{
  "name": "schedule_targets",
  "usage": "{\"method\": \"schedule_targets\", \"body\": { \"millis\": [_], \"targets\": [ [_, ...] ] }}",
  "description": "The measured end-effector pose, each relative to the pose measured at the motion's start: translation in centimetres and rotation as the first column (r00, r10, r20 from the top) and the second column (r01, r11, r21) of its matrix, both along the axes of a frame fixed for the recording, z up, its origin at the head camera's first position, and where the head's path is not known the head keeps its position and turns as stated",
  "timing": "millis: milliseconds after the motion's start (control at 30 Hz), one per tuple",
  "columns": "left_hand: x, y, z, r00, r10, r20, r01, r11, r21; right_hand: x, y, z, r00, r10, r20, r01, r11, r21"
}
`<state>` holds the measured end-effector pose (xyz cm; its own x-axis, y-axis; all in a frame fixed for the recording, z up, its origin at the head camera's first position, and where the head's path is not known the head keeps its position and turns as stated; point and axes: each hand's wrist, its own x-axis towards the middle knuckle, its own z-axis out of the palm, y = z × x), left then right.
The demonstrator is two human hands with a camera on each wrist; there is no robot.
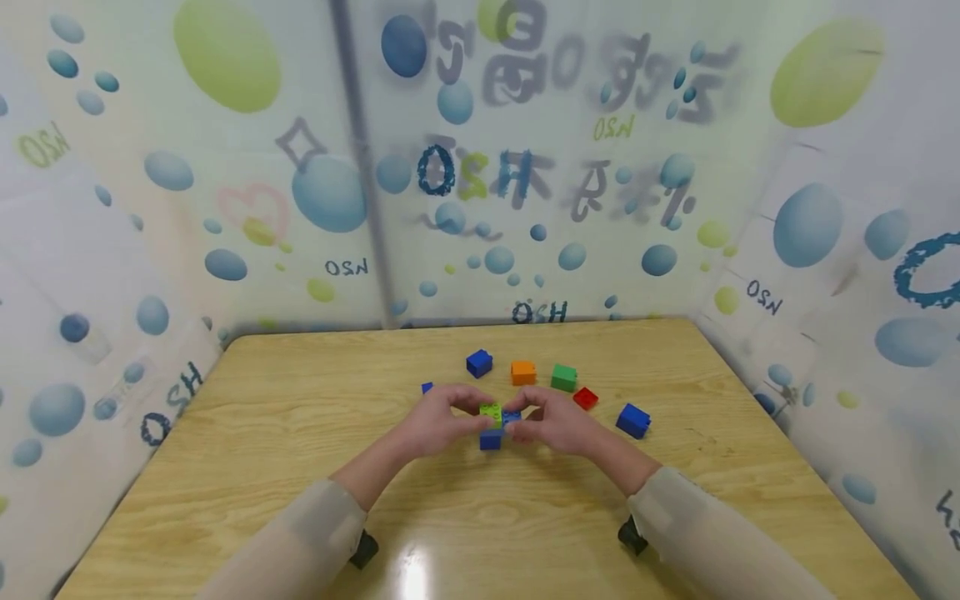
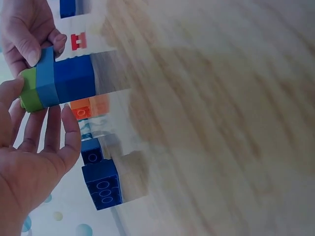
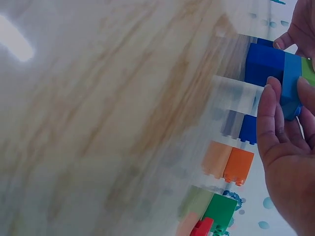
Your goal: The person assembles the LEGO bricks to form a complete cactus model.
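Head view: left hand (image 1: 442, 423) pinches the lime brick (image 1: 491, 412); right hand (image 1: 558, 421) pinches the light-blue brick (image 1: 512, 416). Beneath sits 1 dark-blue brick (image 1: 491, 441).

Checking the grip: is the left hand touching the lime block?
Touching: the left wrist view shows the left hand with its thumb against the lime block.

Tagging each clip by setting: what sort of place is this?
Probably a small screened-off booth for tabletop work: a wooden table enclosed on three visible sides by bubble-printed sheets, perhaps curtains, with toy building bricks on it.
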<state>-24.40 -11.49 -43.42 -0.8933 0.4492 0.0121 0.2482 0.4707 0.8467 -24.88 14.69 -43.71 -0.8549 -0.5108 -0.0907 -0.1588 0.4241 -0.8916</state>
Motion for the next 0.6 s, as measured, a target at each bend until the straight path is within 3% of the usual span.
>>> {"method": "schedule_targets", "body": {
  "millis": [367,600],
  "targets": [
    [-0.26,0.10,0.05,1.000,0.005,-0.009,-0.005,1.000,-0.007,-0.34,-0.16,0.23,0.999,-0.024,0.032,0.024,1.000,0.011],
    [-0.38,0.15,0.07,1.000,0.008,0.019,-0.007,1.000,-0.014,-0.22,-0.17,-0.13,0.999,-0.035,0.031,0.035,0.999,0.012]
  ]
}}
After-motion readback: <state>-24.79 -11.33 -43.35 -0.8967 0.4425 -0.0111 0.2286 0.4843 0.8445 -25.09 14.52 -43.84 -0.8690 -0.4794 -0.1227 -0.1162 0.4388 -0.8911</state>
